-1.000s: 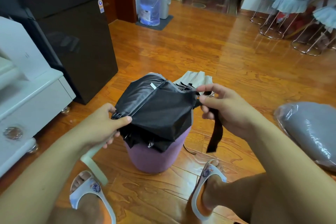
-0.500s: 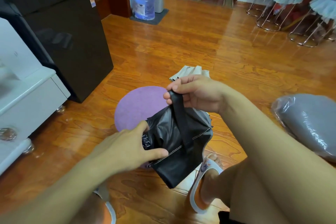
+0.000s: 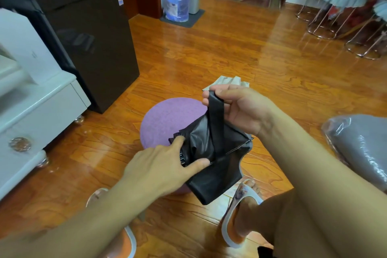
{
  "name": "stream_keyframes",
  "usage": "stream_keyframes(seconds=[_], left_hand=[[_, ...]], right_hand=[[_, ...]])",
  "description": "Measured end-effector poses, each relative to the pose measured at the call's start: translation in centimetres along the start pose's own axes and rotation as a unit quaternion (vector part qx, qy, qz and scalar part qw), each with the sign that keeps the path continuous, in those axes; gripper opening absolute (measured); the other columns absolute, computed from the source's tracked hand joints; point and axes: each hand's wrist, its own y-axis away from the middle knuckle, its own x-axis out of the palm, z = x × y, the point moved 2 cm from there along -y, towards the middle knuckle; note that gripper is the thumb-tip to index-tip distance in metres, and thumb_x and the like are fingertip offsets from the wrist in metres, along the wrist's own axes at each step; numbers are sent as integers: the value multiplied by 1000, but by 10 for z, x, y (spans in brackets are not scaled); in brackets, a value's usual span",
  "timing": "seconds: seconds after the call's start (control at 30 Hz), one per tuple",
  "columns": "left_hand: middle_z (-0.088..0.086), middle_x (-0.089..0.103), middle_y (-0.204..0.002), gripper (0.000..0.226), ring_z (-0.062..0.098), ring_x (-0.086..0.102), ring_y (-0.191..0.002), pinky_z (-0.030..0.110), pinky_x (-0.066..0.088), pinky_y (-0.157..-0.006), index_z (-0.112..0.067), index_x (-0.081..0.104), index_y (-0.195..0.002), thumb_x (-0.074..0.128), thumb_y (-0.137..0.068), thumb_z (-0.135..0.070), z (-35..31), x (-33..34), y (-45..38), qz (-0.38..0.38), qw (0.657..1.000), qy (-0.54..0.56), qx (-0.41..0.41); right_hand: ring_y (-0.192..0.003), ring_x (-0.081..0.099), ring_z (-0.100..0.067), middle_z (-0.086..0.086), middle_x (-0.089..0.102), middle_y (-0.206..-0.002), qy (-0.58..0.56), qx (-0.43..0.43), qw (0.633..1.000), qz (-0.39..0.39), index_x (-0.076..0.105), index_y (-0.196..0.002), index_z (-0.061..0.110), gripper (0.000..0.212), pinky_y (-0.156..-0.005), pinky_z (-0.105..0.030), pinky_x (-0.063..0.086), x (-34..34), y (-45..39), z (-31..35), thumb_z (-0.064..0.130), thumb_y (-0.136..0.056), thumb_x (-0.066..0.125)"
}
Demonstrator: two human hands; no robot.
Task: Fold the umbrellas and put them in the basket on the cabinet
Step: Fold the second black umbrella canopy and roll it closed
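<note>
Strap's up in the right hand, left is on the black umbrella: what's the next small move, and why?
Probably wrap the strap round the black umbrella and fasten it. The right hand pinches the strap's end, pulled up off the bundle, while the left hand steadies the bunched folds, so the canopy looks gathered but not yet tied.

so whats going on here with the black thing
A person is folding up a black umbrella over a purple stool. The right hand pinches the umbrella's black strap and pulls it up across the bunched canopy, while the left hand grips the bundle from the side, thumb and forefinger on the fabric. A second, beige umbrella lies on the wooden floor beyond the stool. No basket is in view, so nothing is put away yet.
</note>
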Motion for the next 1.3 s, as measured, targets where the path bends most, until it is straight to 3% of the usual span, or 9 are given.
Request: stream_keyframes(seconds=[0.2, 0.4, 0.6, 0.8, 0.97, 1.07, 1.13, 1.23, 1.3], left_hand=[[7, 72, -102, 61, 35, 69, -99, 40, 50, -76, -34, 53, -120, 12, -97, -73, -5, -6, 0, -68, 994, -86, 11], [5, 73, -81, 44, 33, 72, -76, 35, 55, -61, -39, 62, -108, 21, -103, -52, 1, -1, 2, -97, 987, -121, 35], [7, 68, -128, 49, 34, 64, -116, 40, 50, -88, -54, 32, -150, 18, -104, -58, 10, -6, 2, 11, 999, -38, 12], [5, 70, -117, 84, 30, 65, -112, 39, 49, -83, -55, 9, -155, 7, -80, -91, 10, -9, 8, 54, 997, -39, 34], [0, 70, -123, 81, 28, 66, -112, 38, 50, -81, -54, 22, -153, 12, -82, -92, 6, -3, 4, 17, 998, -57, 28], [0, 70, -122, 71, 28, 65, -111, 37, 49, -77, -53, 36, -144, 15, -85, -87, 8, 0, 1, 24, 999, -24, 21], [1, 71, -116, 64, 28, 65, -109, 37, 45, -72, -48, 47, -134, 19, -89, -84, 10, 1, 0, 47, 999, 1, 15], [1, 71, -114, 64, 29, 65, -108, 38, 47, -75, -46, 48, -134, 17, -90, -82, 19, 1, -1, 50, 999, 11, 12], [1, 71, -119, 67, 30, 64, -112, 39, 51, -82, -52, 37, -145, 14, -90, -83, 23, 2, -1, 41, 999, -2, 14]], right_hand=[[-80, 75, -17, -7, 78, -96, 40, 40, 998, -23, 62, -108, 10, 16, -85, -34, 53, -7, 1, 2, 6, -101, 49], [-47, 57, -9, -6, 68, -69, 18, 110, 991, -68, 62, -102, 8, 7, -54, -23, 56, -22, 8, 0, 8, -100, 56], [-37, 46, -3, 0, 60, -58, 30, 126, 983, -128, 64, -93, 9, 13, -44, -16, 47, -42, 12, 3, 10, -102, 55], [-54, 62, -10, -7, 70, -78, -40, 78, 995, -56, 63, -96, 7, 13, -58, -24, 58, -43, 13, -1, 6, -102, 51], [-73, 69, -17, -11, 72, -92, -55, 43, 997, -19, 61, -107, 6, 13, -73, -30, 60, -30, 2, -10, 6, -102, 49], [-102, 72, -29, -18, 72, -116, 24, 63, 998, -14, 55, -129, 11, 34, -92, -42, 56, -38, -4, -13, 30, -101, 58], [-103, 73, -25, -12, 74, -113, 163, 28, 983, -81, 52, -132, 15, 42, -96, -47, 55, -50, -5, -4, 44, -102, 55], [-98, 69, -16, 3, 74, -105, 393, -56, 893, -212, 62, -122, 21, 33, -98, -47, 53, -74, 0, 8, 45, -104, 47], [-109, 63, -14, 7, 71, -116, 456, -16, 881, -128, 68, -119, 24, 35, -102, -42, 49, -78, 5, -1, 49, -102, 51]])
